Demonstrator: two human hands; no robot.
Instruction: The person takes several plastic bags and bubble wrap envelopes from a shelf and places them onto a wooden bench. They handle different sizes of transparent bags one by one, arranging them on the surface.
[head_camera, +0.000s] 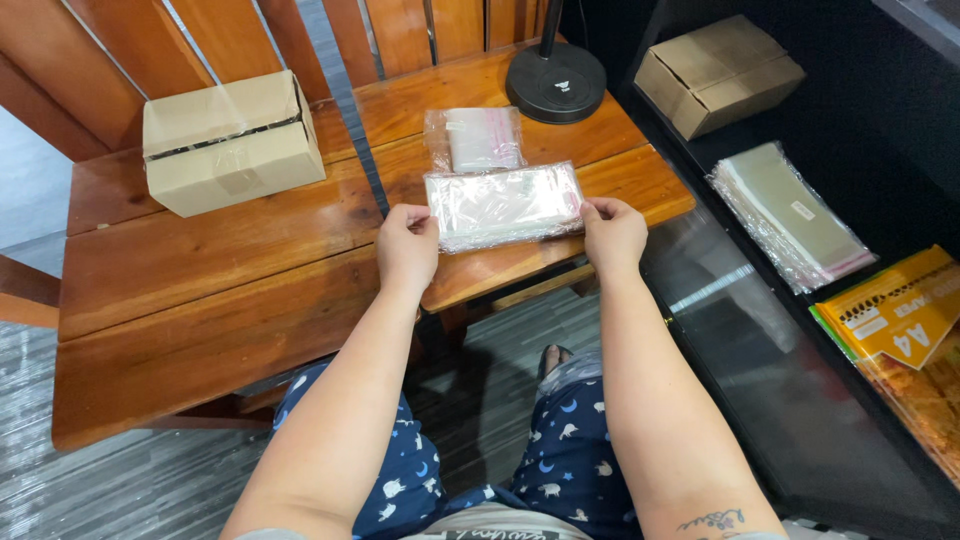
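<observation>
From my remote seat I watch two bare hands work a stack of clear plastic sleeves (504, 205) lying flat on a small wooden tabletop (640, 170). The left hand (407, 245) pinches the stack's left end between thumb and curled fingers; the right hand (612, 232) pinches the right end the same way. The stack sits near the front edge of the tabletop, its long side running left to right, square and level between the two grips.

Just behind it, touching or nearly touching its far edge, lies a second, smaller packet of sleeves (476, 139) with a pinkish strip down one side, and behind that stands the round black base of a lamp (555, 82). On the larger wooden table to the left rests a taped cardboard box (232, 140), well apart from the hands.

To the right, on a dark shelf, I see another cardboard box (717, 73), a pile of longer clear bags (790, 215) and a yellow paper ream pack (895, 305).

As I judge it, the work is at an early or middle stage: the stack looks whole and gathered, both ends held, nothing yet drawn out of it or slid into it. No single sleeve lies loose on the tabletop, and I cannot tell whether the outer wrap of the stack is open. The smaller packet looks untouched, and the box on the left remains taped shut.
</observation>
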